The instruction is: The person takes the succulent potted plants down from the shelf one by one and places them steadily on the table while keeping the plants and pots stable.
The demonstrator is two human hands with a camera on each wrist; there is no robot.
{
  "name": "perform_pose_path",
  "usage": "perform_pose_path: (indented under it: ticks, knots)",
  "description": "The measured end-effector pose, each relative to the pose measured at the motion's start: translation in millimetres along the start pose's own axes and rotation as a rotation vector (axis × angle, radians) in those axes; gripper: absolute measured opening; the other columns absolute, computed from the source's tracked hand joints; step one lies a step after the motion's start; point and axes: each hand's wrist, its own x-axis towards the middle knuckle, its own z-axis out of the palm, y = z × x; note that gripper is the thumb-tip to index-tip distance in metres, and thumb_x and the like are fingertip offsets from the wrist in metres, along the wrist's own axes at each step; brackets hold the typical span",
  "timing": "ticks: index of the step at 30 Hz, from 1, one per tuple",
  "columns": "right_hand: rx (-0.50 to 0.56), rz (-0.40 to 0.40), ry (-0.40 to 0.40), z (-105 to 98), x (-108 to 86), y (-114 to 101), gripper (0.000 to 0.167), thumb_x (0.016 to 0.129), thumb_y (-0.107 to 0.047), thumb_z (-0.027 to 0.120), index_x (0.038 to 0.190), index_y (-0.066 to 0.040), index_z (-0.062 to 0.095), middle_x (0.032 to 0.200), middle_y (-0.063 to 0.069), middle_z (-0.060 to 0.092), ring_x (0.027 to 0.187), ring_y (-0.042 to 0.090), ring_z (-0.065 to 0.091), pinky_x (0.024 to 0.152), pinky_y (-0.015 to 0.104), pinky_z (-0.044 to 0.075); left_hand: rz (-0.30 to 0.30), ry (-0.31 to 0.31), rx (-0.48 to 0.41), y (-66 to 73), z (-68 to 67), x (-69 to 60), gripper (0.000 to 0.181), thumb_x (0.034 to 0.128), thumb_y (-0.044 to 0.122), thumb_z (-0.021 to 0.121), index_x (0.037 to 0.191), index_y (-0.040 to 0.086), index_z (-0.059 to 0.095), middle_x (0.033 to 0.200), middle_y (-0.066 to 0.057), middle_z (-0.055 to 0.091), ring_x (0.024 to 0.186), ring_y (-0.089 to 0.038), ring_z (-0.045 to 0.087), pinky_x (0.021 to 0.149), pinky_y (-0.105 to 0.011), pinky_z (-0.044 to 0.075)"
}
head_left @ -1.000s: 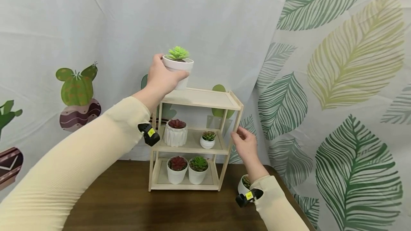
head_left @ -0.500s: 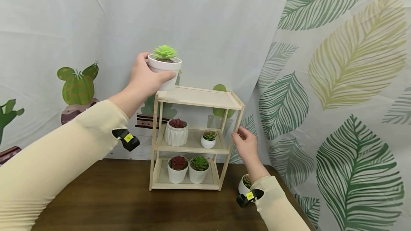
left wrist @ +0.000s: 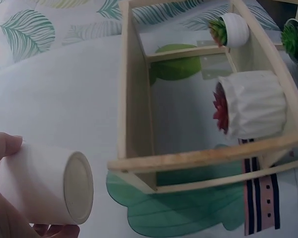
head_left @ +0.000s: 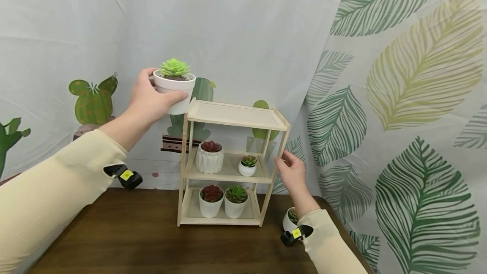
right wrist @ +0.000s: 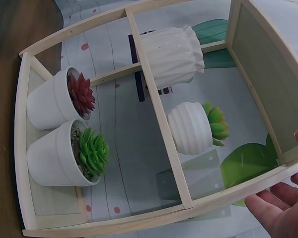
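Observation:
My left hand (head_left: 143, 98) grips a white pot (head_left: 176, 92) holding a bright green artificial succulent (head_left: 174, 67), fingers and thumb around its side. It hovers at the left end of the top board of a three-tier wooden shelf (head_left: 236, 114). The left wrist view shows the pot's underside (left wrist: 79, 188) apart from the wooden frame. My right hand (head_left: 294, 176) holds the shelf's right front post, thumb on one side and fingers on the other. On the middle tier stand a fluted white pot with a red succulent (head_left: 210, 160) and a small round potted succulent (head_left: 247, 167).
Two white pots, one with a red succulent (head_left: 210, 206) and one with a green succulent (head_left: 235, 207), share the bottom tier. Another small potted succulent (head_left: 290, 220) sits on the brown table (head_left: 152, 240), partly behind my right forearm. A printed cloth (head_left: 266, 33) hangs behind.
My left hand has moved left with the potted succulent, from above the top board to its left end, dropping slightly lately. My right hand stays at the post.

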Motion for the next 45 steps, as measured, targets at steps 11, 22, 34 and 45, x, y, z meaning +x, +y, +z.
perform_pose_path:
  ticks: [11,22,34,45]
  knots:
    - [-0.012,0.007,-0.004,-0.4,1.7,3.2,0.051,0.1,-0.03,0.063,0.146,-0.009,0.057,0.14,0.016,0.065,0.127,0.031,0.065,0.105,0.05,0.053,-0.013,0.042,0.052,-45.3,-16.3,-5.7,0.113,0.0815,0.054,0.082,0.163,0.014,0.014,0.161,-0.02,0.034,0.141,-0.036,0.043,0.112,-0.055,0.044]
    - [-0.022,-0.005,-0.002,-0.3,3.2,1.9,0.049,0.1,-0.028,0.063,0.145,-0.01,0.058,0.138,0.016,0.066,0.125,0.031,0.065,0.102,0.05,0.055,-0.049,0.061,0.08,-110.3,-29.2,-18.3,0.116,0.0827,0.056,0.08,0.163,0.008,0.012,0.161,-0.024,0.033,0.141,-0.042,0.042,0.111,-0.061,0.042]
    - [-0.014,-0.016,-0.007,-0.1,1.9,3.7,0.049,0.1,-0.028,0.063,0.145,-0.009,0.059,0.137,0.016,0.067,0.122,0.032,0.067,0.101,0.051,0.055,-0.055,0.096,0.103,-184.3,-23.8,-41.5,0.11,0.0865,0.047,0.08,0.162,0.002,0.014,0.158,-0.03,0.034,0.139,-0.046,0.043,0.107,-0.064,0.042]
    - [-0.018,-0.019,0.0,0.1,1.8,4.3,0.048,0.1,-0.026,0.063,0.144,-0.009,0.059,0.137,0.017,0.067,0.122,0.032,0.067,0.101,0.051,0.055,-0.108,0.123,0.106,-245.2,-8.0,-69.1,0.106,0.0871,0.042,0.081,0.159,-0.002,0.017,0.155,-0.032,0.036,0.136,-0.046,0.045,0.103,-0.053,0.046]
